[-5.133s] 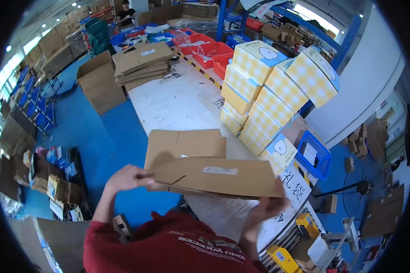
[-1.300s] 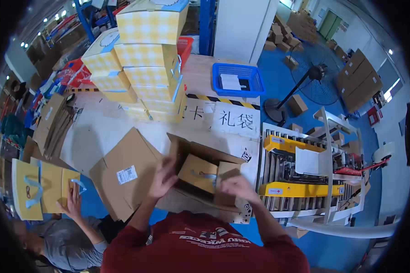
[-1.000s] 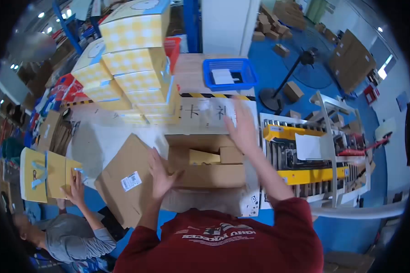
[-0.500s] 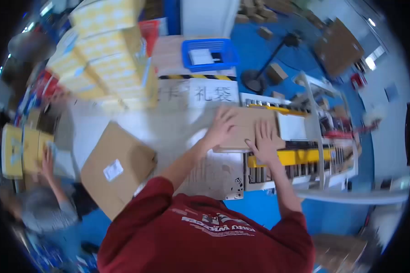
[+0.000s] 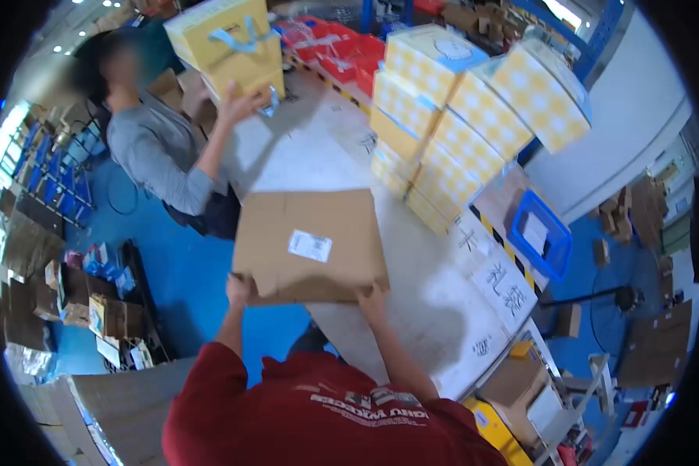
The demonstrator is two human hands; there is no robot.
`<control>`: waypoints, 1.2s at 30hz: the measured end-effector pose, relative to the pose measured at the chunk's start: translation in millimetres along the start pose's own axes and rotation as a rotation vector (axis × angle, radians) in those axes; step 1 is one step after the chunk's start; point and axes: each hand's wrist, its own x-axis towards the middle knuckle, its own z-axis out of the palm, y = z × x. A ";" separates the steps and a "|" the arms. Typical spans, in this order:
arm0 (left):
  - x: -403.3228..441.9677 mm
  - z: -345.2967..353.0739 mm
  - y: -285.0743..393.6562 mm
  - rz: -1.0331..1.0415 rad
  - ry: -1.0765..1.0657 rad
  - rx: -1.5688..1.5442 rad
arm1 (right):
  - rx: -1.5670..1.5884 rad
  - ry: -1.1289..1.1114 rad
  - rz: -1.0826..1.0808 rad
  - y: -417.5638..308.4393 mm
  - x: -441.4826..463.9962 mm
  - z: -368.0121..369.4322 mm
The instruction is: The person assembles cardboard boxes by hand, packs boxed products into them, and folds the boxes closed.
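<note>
A flat brown cardboard piece [image 5: 342, 217] with a white label [image 5: 311, 246] lies over the near left part of the white table. My left hand [image 5: 241, 289] grips its near left corner. At its near right corner, my right hand [image 5: 371, 299] holds the edge, with fingers partly hidden under the cardboard. Beyond it, a stack of yellow checked boxes [image 5: 450, 159] stands on the table [image 5: 295, 155].
A co-worker in grey [image 5: 159, 155] at the left holds yellow boxes with blue ribbons [image 5: 225, 46]. A blue basket [image 5: 540, 233] sits at the right, beyond the roller conveyor with yellow parts [image 5: 489, 427]. A brown box [image 5: 516, 380] rests on the conveyor. Red bins [image 5: 349, 62] stand behind.
My view has swung left. Both hands have left the closed box on the conveyor and now hold the labelled cardboard. The co-worker's yellow boxes are raised above the far left of the table.
</note>
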 end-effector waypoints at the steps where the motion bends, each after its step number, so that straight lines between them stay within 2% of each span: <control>1: 5.2 -7.1 -0.4 -0.011 -0.270 -0.189 | 0.027 0.007 0.069 -3.8 6.3 -0.7; 3: -0.6 -47.2 16.6 -0.038 -0.352 -0.150 | 0.053 0.029 0.125 -16.4 5.4 -25.3; 5: -5.2 -92.0 31.4 0.005 -0.381 -0.136 | 0.219 0.128 0.085 -51.1 -7.7 -63.7; 7: -7.4 -163.3 60.1 0.047 -0.402 -0.134 | 0.366 0.355 0.066 -105.1 -34.4 -107.7; 9: -14.9 -256.2 93.5 0.535 -0.523 -0.169 | 0.618 0.466 -0.102 -98.3 -46.1 -134.2; 10: -14.6 -279.8 104.9 0.525 -0.522 -0.175 | 0.612 0.458 -0.108 -111.8 -52.7 -147.8; 12: -12.8 -313.6 125.2 0.667 -0.735 -0.162 | 0.596 0.762 -0.540 -155.1 -66.5 -182.9; 13: -10.5 -321.2 135.0 0.747 -0.842 -0.155 | 0.591 0.764 -0.544 -176.3 -71.4 -198.7; 15: -5.7 -325.8 152.2 0.789 -0.934 -0.166 | 0.405 0.945 -0.777 -210.2 -89.7 -226.5; 16: -3.1 -326.7 162.8 0.828 -1.026 -0.171 | 0.392 0.970 -0.758 -213.2 -104.0 -242.3; 18: -10.8 -340.8 196.7 0.896 -1.154 -0.161 | 0.366 0.827 -0.628 -210.2 -138.8 -279.1; 19: -20.1 -359.5 218.4 0.790 -1.198 -0.097 | 0.352 0.850 -0.609 -219.0 -159.6 -295.9; 21: -48.9 -392.3 264.9 0.569 -1.266 0.032 | 0.291 0.737 -0.520 -242.8 -201.8 -329.8; 22: -67.1 -392.4 279.7 0.581 -1.288 0.042 | 0.262 0.672 -0.470 -244.8 -215.7 -338.8; 24: -104.0 -389.6 301.6 0.728 -1.284 -0.097 | 0.122 0.722 -0.340 -201.8 -211.9 -344.5; 26: -136.2 -299.2 293.7 0.885 -0.768 -0.585 | -0.137 0.782 -0.121 -136.5 -204.7 -342.2; 27: -149.5 -303.9 299.2 0.897 -0.778 -0.582 | 0.002 0.930 0.029 -100.3 -209.0 -335.5; 29: -172.6 -316.8 322.8 0.952 -0.690 -0.669 | -0.328 0.617 0.341 -104.2 -209.8 -319.6; 31: -188.9 -318.7 321.6 1.420 -1.270 -0.707 | -0.756 0.101 0.533 -112.1 -209.0 -304.6; 33: -205.8 -326.5 301.7 1.707 -1.310 -0.674 | -0.123 -0.513 0.009 -55.7 -189.9 -322.5; 34: -211.6 -329.4 297.2 1.809 -1.327 -0.662 | -0.115 -0.500 0.020 -57.5 -199.8 -324.8; 36: -208.9 -331.4 320.1 1.454 -1.341 -0.310 | 0.152 -0.373 -0.175 -79.9 -221.8 -336.1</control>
